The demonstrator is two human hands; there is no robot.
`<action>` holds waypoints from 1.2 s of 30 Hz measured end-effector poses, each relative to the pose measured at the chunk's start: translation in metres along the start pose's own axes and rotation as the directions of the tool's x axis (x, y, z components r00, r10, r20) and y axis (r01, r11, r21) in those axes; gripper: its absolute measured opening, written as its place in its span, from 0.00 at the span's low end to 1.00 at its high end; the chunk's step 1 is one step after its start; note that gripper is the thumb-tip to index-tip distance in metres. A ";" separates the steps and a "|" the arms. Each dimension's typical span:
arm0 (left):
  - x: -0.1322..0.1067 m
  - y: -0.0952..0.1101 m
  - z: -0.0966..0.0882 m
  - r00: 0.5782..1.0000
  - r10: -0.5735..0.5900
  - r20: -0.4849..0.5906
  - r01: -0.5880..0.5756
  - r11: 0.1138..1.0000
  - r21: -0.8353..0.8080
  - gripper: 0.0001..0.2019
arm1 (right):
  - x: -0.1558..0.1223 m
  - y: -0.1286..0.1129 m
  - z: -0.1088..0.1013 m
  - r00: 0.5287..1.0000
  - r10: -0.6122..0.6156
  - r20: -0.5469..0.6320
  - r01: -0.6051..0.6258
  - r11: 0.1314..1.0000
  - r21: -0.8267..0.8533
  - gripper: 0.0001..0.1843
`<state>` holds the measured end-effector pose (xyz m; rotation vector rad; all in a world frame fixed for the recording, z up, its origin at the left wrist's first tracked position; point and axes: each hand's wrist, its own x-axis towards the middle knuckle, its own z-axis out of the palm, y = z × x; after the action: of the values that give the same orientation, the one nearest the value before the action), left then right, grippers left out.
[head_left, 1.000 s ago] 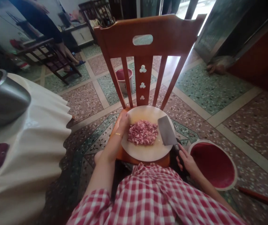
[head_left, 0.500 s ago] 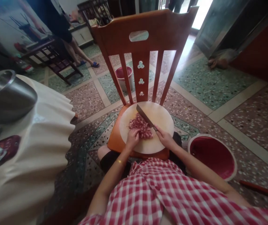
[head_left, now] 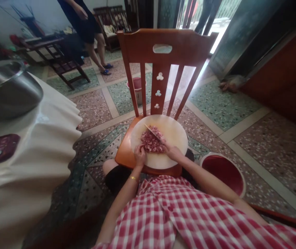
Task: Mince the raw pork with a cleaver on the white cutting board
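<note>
A round, pale cutting board (head_left: 175,133) lies on the wooden chair seat before me, with a heap of chopped reddish meat (head_left: 150,143) left of its middle. My right hand (head_left: 172,152) is closed around the handle of a kitchen knife (head_left: 153,132). The blade lies over the meat and points up and left; its edge-on view shows as a thin light strip. At the front left of the board is my left hand (head_left: 140,155), fingers bent and together beside the meat. What they may hold is too small to make out.
The chair's slatted back (head_left: 160,41) rises behind the board. A red-lined bucket (head_left: 223,174) stands on the floor at right, a smaller bucket (head_left: 137,91) beyond the chair. At left, a cloth-covered table (head_left: 59,107) bears a metal pot (head_left: 13,97). A person (head_left: 85,27) stands farther back.
The knife has shifted left and down over the meat and its blade has turned edge-on. My left hand has drawn back left and down from the heap. The view has tilted.
</note>
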<state>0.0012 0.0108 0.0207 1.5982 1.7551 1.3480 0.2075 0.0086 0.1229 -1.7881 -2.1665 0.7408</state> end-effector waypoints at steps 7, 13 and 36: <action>0.005 0.005 0.010 0.998 -0.048 -0.028 0.047 0.998 -0.036 0.10 | -0.002 -0.024 -0.039 0.932 -0.153 -0.329 0.213 0.965 0.153 0.27; 0.003 0.003 0.011 1.000 0.009 0.001 -0.009 0.999 -0.034 0.10 | 0.000 -0.004 -0.005 1.000 0.005 0.002 -0.006 0.995 0.099 0.25; 0.000 -0.002 0.014 0.999 0.042 0.028 -0.042 0.999 0.009 0.10 | 0.002 -0.001 -0.006 1.000 0.024 -0.018 -0.023 0.999 0.036 0.27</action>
<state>0.0110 0.0162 0.0124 1.6596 1.7233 1.3326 0.2093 0.0114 0.1283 -1.7984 -2.1104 0.7609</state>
